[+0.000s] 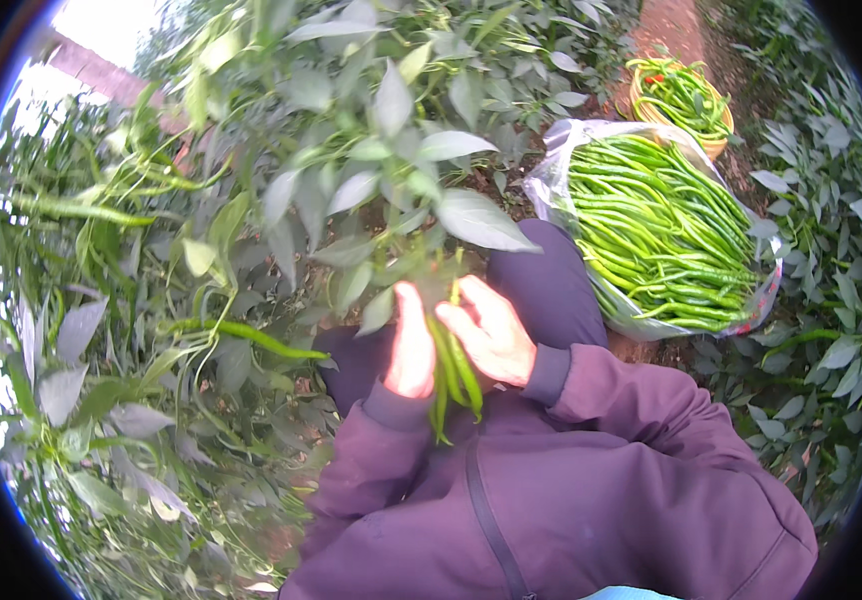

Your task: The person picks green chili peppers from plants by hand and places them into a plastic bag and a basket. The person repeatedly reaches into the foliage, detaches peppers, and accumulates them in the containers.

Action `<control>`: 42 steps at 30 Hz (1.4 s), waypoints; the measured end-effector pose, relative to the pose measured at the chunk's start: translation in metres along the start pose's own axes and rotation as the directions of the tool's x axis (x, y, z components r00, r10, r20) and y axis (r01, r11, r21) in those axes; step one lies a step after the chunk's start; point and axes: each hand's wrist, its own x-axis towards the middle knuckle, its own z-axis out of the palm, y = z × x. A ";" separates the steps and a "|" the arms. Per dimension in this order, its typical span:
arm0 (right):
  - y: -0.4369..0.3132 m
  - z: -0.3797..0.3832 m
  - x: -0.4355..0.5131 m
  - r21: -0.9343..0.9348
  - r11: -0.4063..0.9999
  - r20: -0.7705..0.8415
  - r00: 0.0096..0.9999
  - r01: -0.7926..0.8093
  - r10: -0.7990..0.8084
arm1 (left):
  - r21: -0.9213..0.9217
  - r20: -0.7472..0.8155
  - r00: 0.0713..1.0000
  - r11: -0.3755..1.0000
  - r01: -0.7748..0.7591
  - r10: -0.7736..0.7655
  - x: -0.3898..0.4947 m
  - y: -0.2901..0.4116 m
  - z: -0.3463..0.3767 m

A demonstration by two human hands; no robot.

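Several long green chili peppers (452, 367) hang between my two hands, just above my lap, their tips pointing down. My left hand (411, 341) lies along their left side, and whether its fingers close on them is hard to tell against the glare. From the right, my right hand (492, 330) has its thumb and fingers around the stem end of a green pepper. Leaves of a pepper plant (476, 217) hang over both hands and partly hide the ground behind.
A clear plastic bag (603, 307) full of green chilies lies by my right knee. Behind it stands a yellow basket (648, 112) with more chilies and some red. Dense pepper plants (123, 420) rise on the left and others (843, 352) on the right; a dirt path (667, 30) runs beyond.
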 end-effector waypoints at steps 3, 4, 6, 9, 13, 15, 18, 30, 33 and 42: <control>0.004 0.002 -0.008 0.103 0.994 -0.021 0.999 -0.048 0.050 | 0.018 0.123 0.990 0.997 -0.072 0.069 -0.005 -0.012 0.002; 0.004 0.003 -0.011 0.105 0.994 -0.041 0.999 -0.016 0.020 | 0.043 0.097 0.991 0.995 -0.095 0.091 -0.006 -0.015 0.002; 0.004 0.004 -0.014 0.110 0.993 -0.032 0.998 -0.052 0.056 | 0.052 0.092 0.991 0.993 -0.107 0.102 -0.011 -0.021 0.001; 0.003 0.009 -0.016 0.105 0.994 -0.033 0.999 -0.037 0.040 | -0.022 0.090 0.992 0.996 -0.086 0.088 -0.016 -0.026 0.001; -0.003 0.014 -0.014 0.077 0.995 -0.002 0.998 -0.066 0.066 | -0.050 0.111 0.984 0.990 -0.134 0.139 -0.024 -0.023 0.003; -0.010 0.012 -0.011 0.160 0.980 0.006 0.993 -0.117 0.118 | -0.104 0.171 0.973 0.985 -0.135 0.152 -0.030 -0.018 0.004; -0.022 0.006 -0.001 0.167 0.985 -0.124 0.990 -0.052 0.074 | 0.240 0.313 0.938 0.943 -0.229 0.149 -0.045 -0.010 0.001; -0.071 -0.040 0.009 -0.332 0.933 0.199 0.957 -0.138 0.212 | 0.709 0.243 0.930 0.604 -0.364 0.276 -0.034 0.015 -0.012; -0.090 -0.060 -0.008 -0.836 0.495 0.360 0.917 0.236 0.173 | 0.946 0.103 0.981 0.289 -0.148 0.166 -0.014 0.034 -0.005; -0.071 -0.133 -0.010 -0.864 -0.074 0.496 0.814 0.499 -0.301 | 0.785 0.604 0.797 -0.173 -0.594 0.004 0.014 0.009 0.104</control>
